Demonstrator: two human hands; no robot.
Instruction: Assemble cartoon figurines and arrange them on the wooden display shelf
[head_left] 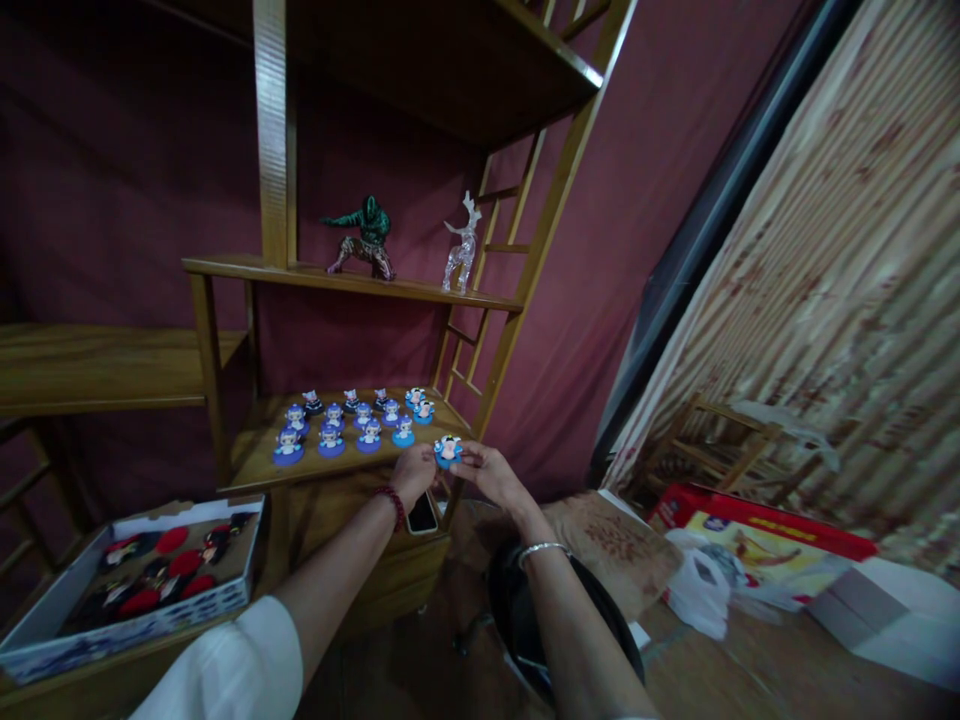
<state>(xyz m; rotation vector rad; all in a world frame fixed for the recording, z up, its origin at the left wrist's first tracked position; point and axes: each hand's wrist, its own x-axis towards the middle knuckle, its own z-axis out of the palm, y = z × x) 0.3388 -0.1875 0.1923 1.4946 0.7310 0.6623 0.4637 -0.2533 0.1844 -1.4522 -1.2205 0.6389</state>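
A small figurine on a light-blue round base (448,453) is held between my two hands, just off the front right corner of the wooden shelf (259,462). My right hand (491,475) pinches its base from the right. On its left side, my left hand (416,474) has closed fingers at the base's edge. Rows of similar figurines stand on the shelf: purple-based ones (331,440) at the left and middle, blue-based ones (403,432) at the right, and dark-based ones (351,402) at the back.
Above, a shelf board carries a green-and-bronze statue (366,238) and a clear deer ornament (462,245). A phone (422,514) lies below my left hand. An open box (247,560) of red and black figurines sits lower left. A black stool (600,600), plastic bag (699,590) and red carton (765,540) occupy the right.
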